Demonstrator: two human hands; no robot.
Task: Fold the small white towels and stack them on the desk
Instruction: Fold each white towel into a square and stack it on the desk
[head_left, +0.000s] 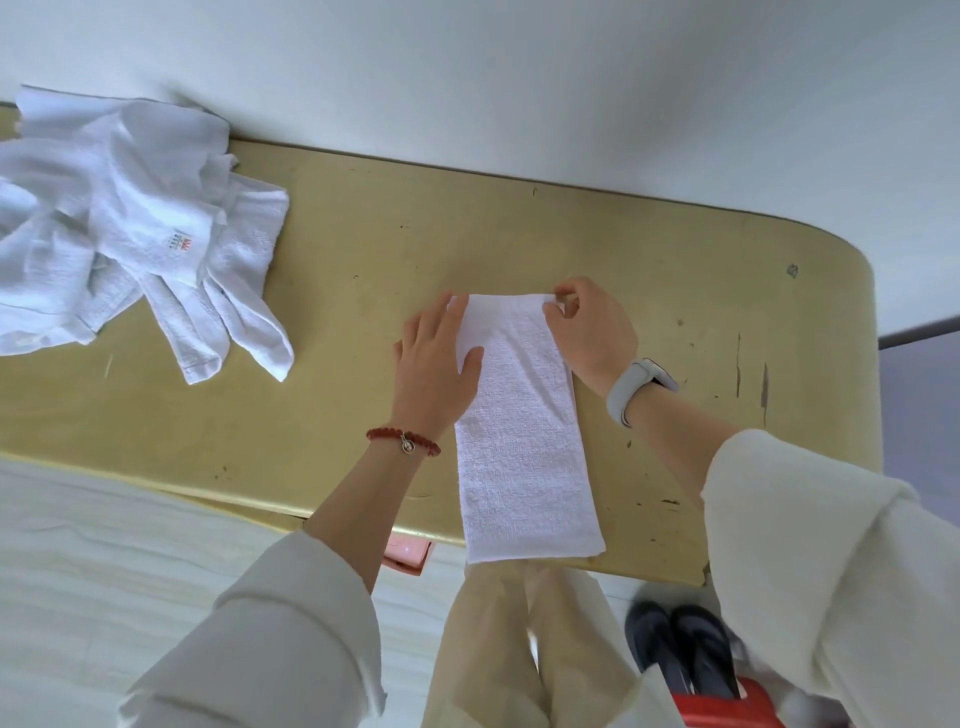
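At the centre of the frame, a long folded white towel (522, 431) lies on my yellow bench (363, 260), its near end at the front edge. My left hand (434, 358) presses flat on its far-left side; my right hand (589, 325) pinches its far-right corner. A heap of unfolded towels (130, 228) sits upper left.

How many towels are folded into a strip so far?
1: the folded towel lies lengthwise between both hands. The unfolded pile at the desk's left end may hide others.
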